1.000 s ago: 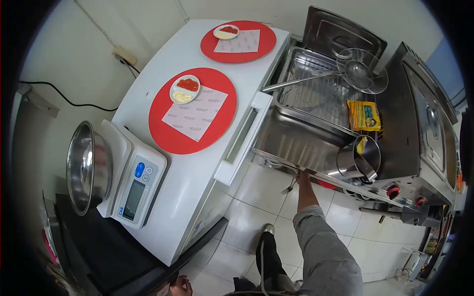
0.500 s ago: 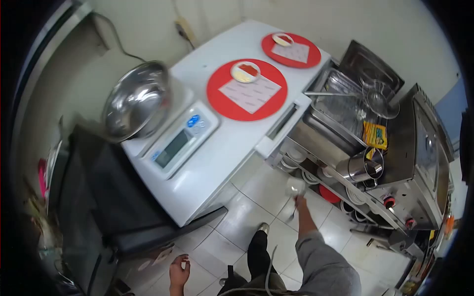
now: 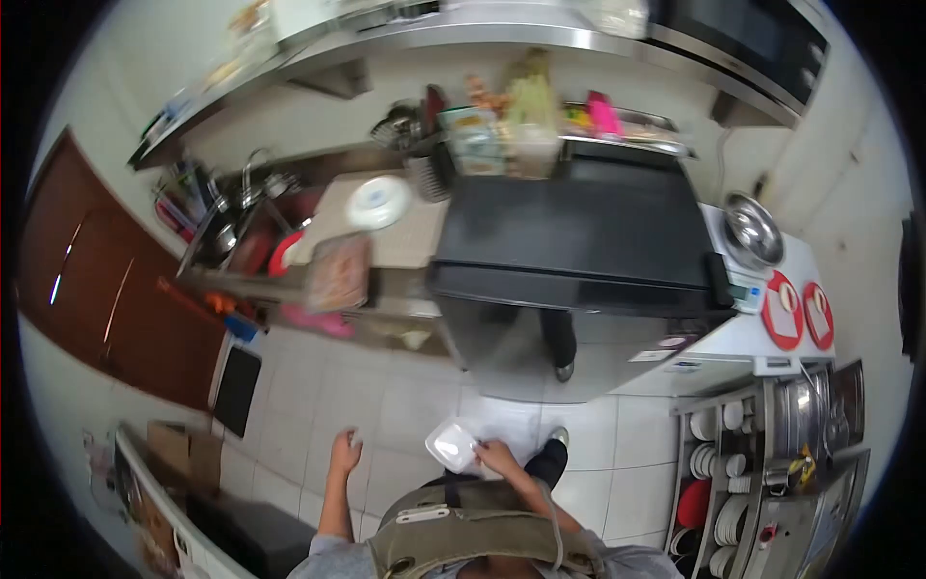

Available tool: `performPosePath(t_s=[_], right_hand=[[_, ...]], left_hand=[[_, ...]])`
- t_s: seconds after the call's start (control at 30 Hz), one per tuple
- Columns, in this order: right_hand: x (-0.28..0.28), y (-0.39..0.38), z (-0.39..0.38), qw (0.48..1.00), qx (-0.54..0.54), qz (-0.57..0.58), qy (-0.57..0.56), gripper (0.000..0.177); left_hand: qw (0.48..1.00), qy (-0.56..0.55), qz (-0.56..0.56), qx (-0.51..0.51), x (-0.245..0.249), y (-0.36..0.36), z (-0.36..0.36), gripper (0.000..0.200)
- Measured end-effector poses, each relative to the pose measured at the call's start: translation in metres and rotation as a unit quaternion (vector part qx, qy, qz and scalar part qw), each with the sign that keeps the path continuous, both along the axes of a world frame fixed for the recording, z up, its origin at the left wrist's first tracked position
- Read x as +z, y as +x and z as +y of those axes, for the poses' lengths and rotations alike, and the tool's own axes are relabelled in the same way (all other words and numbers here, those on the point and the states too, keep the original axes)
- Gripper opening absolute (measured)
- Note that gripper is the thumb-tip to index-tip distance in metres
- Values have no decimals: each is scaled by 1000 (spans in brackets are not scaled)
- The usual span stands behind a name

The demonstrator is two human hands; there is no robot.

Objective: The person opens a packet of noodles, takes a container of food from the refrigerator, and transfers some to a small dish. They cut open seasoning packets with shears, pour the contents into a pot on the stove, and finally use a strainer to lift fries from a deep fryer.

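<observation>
My right hand (image 3: 496, 458) grips the edge of a small square white container (image 3: 451, 444), held low in front of my body above the floor tiles. What lies inside the container is too blurred to make out. To the left, my left hand (image 3: 347, 451) hangs in the air with loosely bent fingers, and I see nothing in it. Beyond both hands stands a black refrigerator (image 3: 579, 232) with a shiny front.
Left of the refrigerator, a counter bears a white plate (image 3: 378, 202) and a blurred package (image 3: 340, 272). At right are a steel bowl (image 3: 752, 230), a red plate (image 3: 782, 311) and a dish rack (image 3: 719, 463). A brown door (image 3: 116, 289) is far left.
My view has swung left, away from the red plates and the scale, toward the refrigerator and sink counter. The white container has stayed in my right hand.
</observation>
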State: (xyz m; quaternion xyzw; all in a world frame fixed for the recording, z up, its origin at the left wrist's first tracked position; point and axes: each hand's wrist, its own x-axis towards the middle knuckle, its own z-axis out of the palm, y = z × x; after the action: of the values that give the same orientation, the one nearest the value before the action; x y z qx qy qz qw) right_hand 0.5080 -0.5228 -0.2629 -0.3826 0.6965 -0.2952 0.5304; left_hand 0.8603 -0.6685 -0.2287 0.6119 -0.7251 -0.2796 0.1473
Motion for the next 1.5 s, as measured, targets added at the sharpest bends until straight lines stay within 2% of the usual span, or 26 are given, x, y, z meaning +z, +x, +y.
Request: performPosePath(t_s=[0.03,0.07,0.13,0.2,0.27,0.3,0.47,0.5,0.57,0.6,0.67,0.7,0.73,0.8,0.93,1.0,1.07,1.1,1.13,1.2,1.27,1.3,1.33,1.4,1.43,1.5], right_hand=[[43,22,-30,1000,15,-6,-6,33],[39,43,-54,998,16,-14,-53,34],[74,67,-97,994,-12,-38,-97,34],[99,82,-141,991,-64,-85,-83,32],[115,85,-183,980,-130,-153,6,30],[114,84,-203,972,-156,-176,-14,29],[87,55,-305,953,-250,-167,-30,22],[84,46,-322,955,-249,-162,1,21],[73,31,-353,955,-245,-164,17,22],[70,27,-365,953,-244,-177,26,23],[68,23,-384,938,-270,-211,49,24],[70,23,-391,936,-267,-223,59,22],[71,21,-399,933,-265,-233,67,22],[63,17,-409,931,-268,-232,83,24],[86,17,-412,926,-262,-234,139,38],[109,20,-410,959,-220,-50,171,43],[141,32,-400,970,-232,46,52,42],[127,27,-395,964,-264,38,7,42],[144,31,-393,965,-255,42,-30,39],[188,46,-393,947,-290,-43,-128,34],[231,70,-400,923,-287,141,-216,33],[236,82,-405,901,-333,129,-246,33],[246,89,-408,903,-324,167,-229,30],[236,101,-417,908,-328,94,-244,28],[231,112,-425,905,-343,65,-244,27],[213,126,-436,913,-327,110,-218,22]], left_hand=[[999,-53,4,-7,14,8,-19,38],[997,-74,19,15,38,4,-35,36],[989,-143,38,-3,86,-12,-69,33],[981,-185,38,-31,114,-25,-101,34],[978,-199,39,-59,130,-36,-128,36],[976,-201,43,-76,138,-43,-140,37],[956,-264,7,-128,128,-68,-221,40],[957,-261,9,-129,124,-75,-237,40],[948,-236,-79,-197,116,-89,-267,37],[949,-230,-80,-200,111,-94,-280,37],[912,-257,-138,-290,96,-103,-302,38],[906,-213,-155,-333,90,-108,-314,33],[902,-211,-153,-343,85,-108,-323,33],[848,-304,-142,-410,71,-105,-332,29],[839,-321,-71,-434,86,-96,-340,24],[842,-302,-34,-445,118,-93,-351,22],[923,-87,28,-373,153,-91,-361,20],[932,-75,63,-348,170,-89,-371,18],[929,-66,64,-357,187,-84,-381,18],[958,-18,196,-207,210,-70,-401,16],[914,-145,331,-183,204,-52,-428,13],[912,-151,355,-137,208,-41,-436,13],[908,-158,378,-88,214,-30,-445,13],[915,-116,387,5,215,-3,-469,16],[916,-128,379,32,217,8,-482,18],[916,-137,371,59,219,27,-507,21]])
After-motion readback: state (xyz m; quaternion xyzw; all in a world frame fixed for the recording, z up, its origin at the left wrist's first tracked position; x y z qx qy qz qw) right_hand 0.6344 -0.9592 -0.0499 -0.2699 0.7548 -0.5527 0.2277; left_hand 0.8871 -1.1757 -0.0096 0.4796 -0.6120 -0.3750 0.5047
